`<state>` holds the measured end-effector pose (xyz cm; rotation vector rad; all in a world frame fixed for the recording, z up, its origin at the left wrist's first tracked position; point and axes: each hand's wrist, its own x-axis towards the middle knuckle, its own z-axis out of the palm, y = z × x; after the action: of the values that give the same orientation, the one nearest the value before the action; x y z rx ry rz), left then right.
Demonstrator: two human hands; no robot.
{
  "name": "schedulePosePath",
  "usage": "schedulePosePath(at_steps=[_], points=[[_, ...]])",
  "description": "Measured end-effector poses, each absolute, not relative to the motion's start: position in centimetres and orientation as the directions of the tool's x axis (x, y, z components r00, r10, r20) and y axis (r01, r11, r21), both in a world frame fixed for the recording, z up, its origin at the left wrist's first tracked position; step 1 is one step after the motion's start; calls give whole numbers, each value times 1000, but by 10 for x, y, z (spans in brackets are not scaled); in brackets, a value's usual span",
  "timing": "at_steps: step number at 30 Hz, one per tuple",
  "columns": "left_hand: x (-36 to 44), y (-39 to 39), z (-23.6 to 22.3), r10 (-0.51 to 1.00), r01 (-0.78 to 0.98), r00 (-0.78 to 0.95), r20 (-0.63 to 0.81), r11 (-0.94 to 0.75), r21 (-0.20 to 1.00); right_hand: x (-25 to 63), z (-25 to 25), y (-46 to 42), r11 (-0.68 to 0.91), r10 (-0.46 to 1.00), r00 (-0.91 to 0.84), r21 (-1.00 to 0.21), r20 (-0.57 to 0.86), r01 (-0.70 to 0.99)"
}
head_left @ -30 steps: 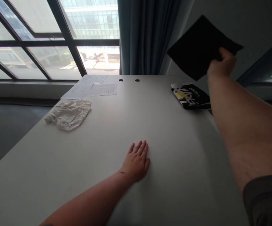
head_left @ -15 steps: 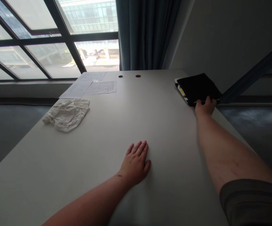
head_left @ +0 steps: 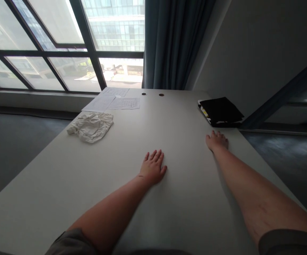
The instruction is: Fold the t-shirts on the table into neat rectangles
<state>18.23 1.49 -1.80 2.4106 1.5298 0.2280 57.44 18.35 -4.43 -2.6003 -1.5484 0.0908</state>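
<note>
My left hand (head_left: 152, 167) lies palm down on the white table (head_left: 121, 198), fingers stretched out, holding nothing. To its right and farther off, my right hand (head_left: 217, 140) is over the tabletop with its fingers apart and nothing in it. Just beyond my right hand, a flat black sheet (head_left: 221, 109) rests on top of a black, white and yellow printed packet (head_left: 204, 112) near the table's right edge. Most of the packet is covered by the sheet. My right fingers are apart from both.
A crumpled white cloth (head_left: 91, 126) lies at the left side of the table. Behind it are several written paper sheets (head_left: 124, 103). Two round holes (head_left: 144, 94) pierce the far end. A blue curtain (head_left: 174, 46) and windows stand beyond.
My right hand has lowered the black sheet from the air onto the printed packet, let go and drawn back toward me. My left hand has stayed flat on the table. The view has shifted slightly.
</note>
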Motion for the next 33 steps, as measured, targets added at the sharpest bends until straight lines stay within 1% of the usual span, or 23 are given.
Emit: schedulePosePath(at_steps=[6, 9, 12, 14, 17, 20, 23, 29, 33], points=[[130, 61, -15, 982, 956, 177, -72, -154, 252, 554, -44, 145, -460, 887, 462, -89, 2, 883], [117, 73, -17, 992, 969, 107, -71, -88, 230, 538, -41, 126, -475, 878, 478, -92, 11, 875], [116, 77, -20, 994, 972, 90, -60, -74, 221, 507, -40, 106, -485, 873, 488, -90, 11, 870], [118, 77, -22, 995, 973, 87, -55, -73, 219, 479, -40, 90, -457, 888, 459, -98, -6, 884], [120, 77, -22, 995, 975, 84, -53, -71, 212, 430, -42, 65, -368, 930, 368, -124, -27, 921], [120, 77, -21, 995, 978, 77, -55, -65, 200, 383, -43, 41, -234, 972, 231, -134, -35, 963], [119, 77, -21, 996, 980, 76, -49, -65, 189, 349, -41, 26, -137, 990, 131, -149, -52, 979], [122, 76, -22, 997, 981, 69, -27, -63, 183, 332, -28, 33, -110, 987, 87, -179, -132, 978], [122, 79, -25, 997, 982, 78, -19, -74, 176, 333, -22, 46, -135, 981, 106, -181, -164, 974]])
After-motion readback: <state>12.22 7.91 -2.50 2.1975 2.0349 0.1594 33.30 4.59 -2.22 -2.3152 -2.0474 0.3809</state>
